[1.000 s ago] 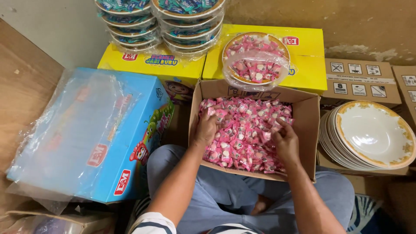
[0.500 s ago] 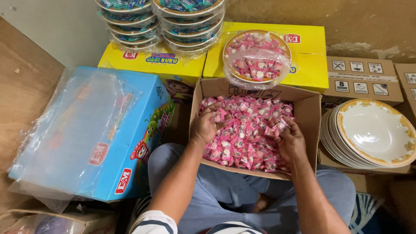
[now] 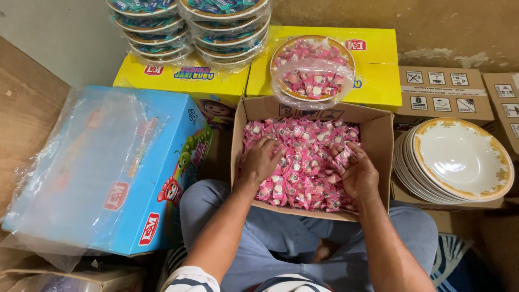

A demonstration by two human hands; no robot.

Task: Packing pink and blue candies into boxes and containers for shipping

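Note:
An open brown cardboard box (image 3: 385, 141) rests on my lap, filled with pink-and-white wrapped candies (image 3: 305, 157). My left hand (image 3: 259, 161) lies palm down on the candies at the box's left side, fingers curled into them. At the right side my right hand (image 3: 358, 173) is cupped around a few candies, fingers bent. Behind the box, a plate of pink candies wrapped in clear plastic (image 3: 312, 69) sits on a yellow carton.
A stack of white plates with gold rims (image 3: 459, 159) stands to the right on brown cartons (image 3: 446, 97). Left of me lies a blue carton under loose clear plastic (image 3: 108, 167). Two yellow cartons (image 3: 189, 81) at the back carry stacked wrapped plates of blue candies (image 3: 189, 24).
Both hands have shifted slightly within the box, working through the candies; my right hand has drawn back toward me with a few candies gathered in it.

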